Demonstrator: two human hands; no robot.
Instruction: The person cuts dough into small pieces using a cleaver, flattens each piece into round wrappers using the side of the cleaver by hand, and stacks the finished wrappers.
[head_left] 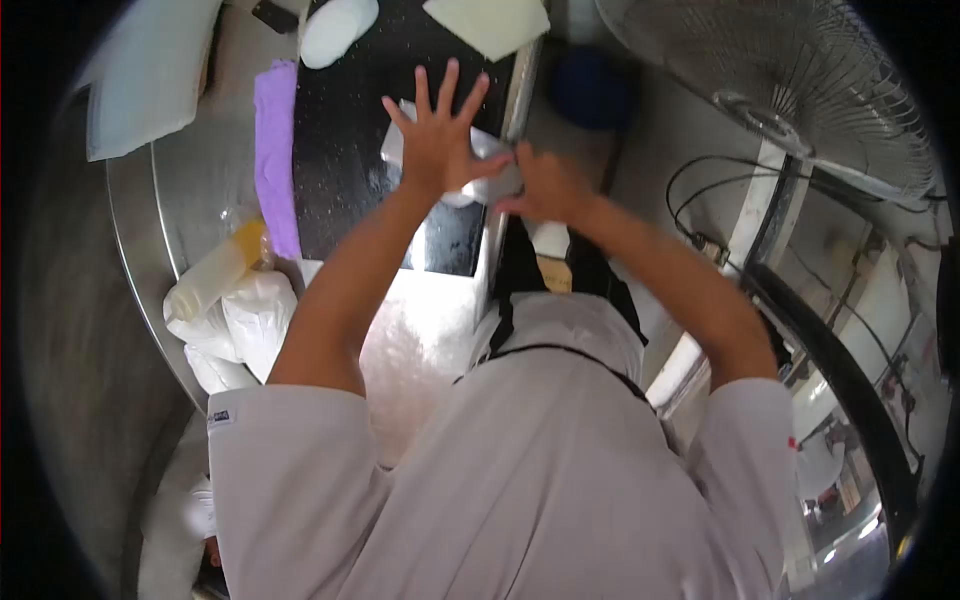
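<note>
A silvery-white, block-like packet (498,158) lies at the right edge of a dark board (335,185). My left hand (438,145) is over the packet with its fingers spread wide, hiding the packet's middle. At the packet's right end is my right hand (548,185), its thumb and fingers closed around that end. What the packet contains cannot be seen. A folded purple cloth (275,155) runs along the board's left edge.
A white oval object (338,30) and a pale sheet (495,28) lie at the far end. To the left are a bottle of yellowish liquid (215,270) and white plastic bags (260,315). A caged fan (790,90) stands at upper right, near black cables (685,195).
</note>
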